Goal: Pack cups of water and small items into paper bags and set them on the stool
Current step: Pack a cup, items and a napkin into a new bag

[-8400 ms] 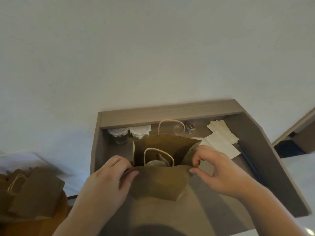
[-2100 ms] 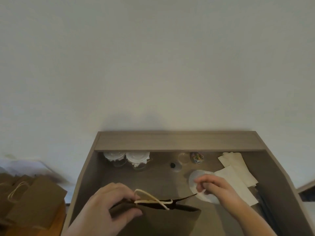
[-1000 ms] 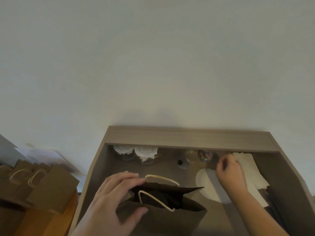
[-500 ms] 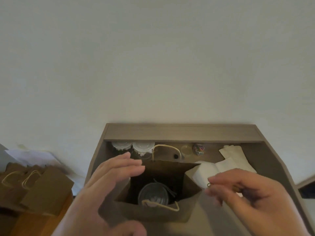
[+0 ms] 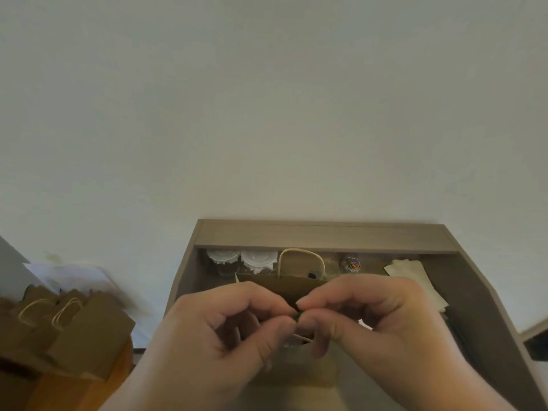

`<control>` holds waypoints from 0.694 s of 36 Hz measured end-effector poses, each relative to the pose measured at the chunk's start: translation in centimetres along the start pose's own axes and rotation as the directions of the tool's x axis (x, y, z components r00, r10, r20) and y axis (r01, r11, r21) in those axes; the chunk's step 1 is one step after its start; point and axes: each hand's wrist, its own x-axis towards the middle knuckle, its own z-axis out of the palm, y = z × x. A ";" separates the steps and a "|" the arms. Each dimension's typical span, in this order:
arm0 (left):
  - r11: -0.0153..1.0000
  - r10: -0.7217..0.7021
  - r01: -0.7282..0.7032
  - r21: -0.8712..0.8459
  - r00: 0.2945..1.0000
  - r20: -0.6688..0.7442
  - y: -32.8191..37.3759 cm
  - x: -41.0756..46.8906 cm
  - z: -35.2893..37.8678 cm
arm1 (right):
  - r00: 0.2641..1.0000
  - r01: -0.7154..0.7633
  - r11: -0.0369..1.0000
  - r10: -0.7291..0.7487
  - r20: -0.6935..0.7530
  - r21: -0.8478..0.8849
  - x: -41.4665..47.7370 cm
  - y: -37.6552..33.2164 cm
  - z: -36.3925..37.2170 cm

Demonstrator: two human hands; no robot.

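Left hand (image 5: 213, 330) has joined right hand (image 5: 385, 321), fingers (image 5: 314, 298) pinching a tiny item (image 5: 298, 315), screening the paper bag (image 5: 275, 287); cups (image 5: 257, 261) behind.

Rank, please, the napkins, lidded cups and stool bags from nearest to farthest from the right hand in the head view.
1. Napkins, just behind the right hand, at right.
2. Lidded cups, back left of the desk.
3. Stool bags, far left, off it.
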 end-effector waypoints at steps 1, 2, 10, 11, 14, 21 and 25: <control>1.000 0.002 -0.002 0.020 1.000 -0.008 0.0 0.0 0.1 | 1.000 -0.009 1.000 0.009 0.000 0.002 0.1 0.0 0.1; 1.000 0.006 -0.006 0.030 1.000 -0.015 0.1 0.0 0.2 | 1.000 -0.025 1.000 0.025 0.006 0.015 0.0 -0.1 0.1; 0.999 0.008 -0.005 0.044 0.997 -0.075 0.5 -0.2 1.2 | 0.987 -0.145 0.981 0.134 0.091 0.129 0.1 0.3 0.0; 1.000 0.005 -0.003 0.031 0.997 -0.078 0.6 -0.2 1.3 | 0.985 -0.155 0.976 0.140 0.101 0.151 0.2 0.3 -0.1; 0.999 -0.024 0.022 -0.030 0.996 -0.083 0.6 -0.3 1.7 | 0.983 -0.159 0.967 0.136 0.123 0.199 0.2 0.4 -0.3; 0.999 -0.041 0.039 -0.029 0.995 -0.088 0.4 -0.1 2.1 | 0.990 -0.113 0.981 0.099 0.097 0.156 0.0 1.9 0.2; 0.996 -0.066 0.060 -0.060 0.993 -0.102 0.3 0.0 2.4 | 0.995 -0.078 0.983 0.067 0.074 0.168 0.0 2.7 0.4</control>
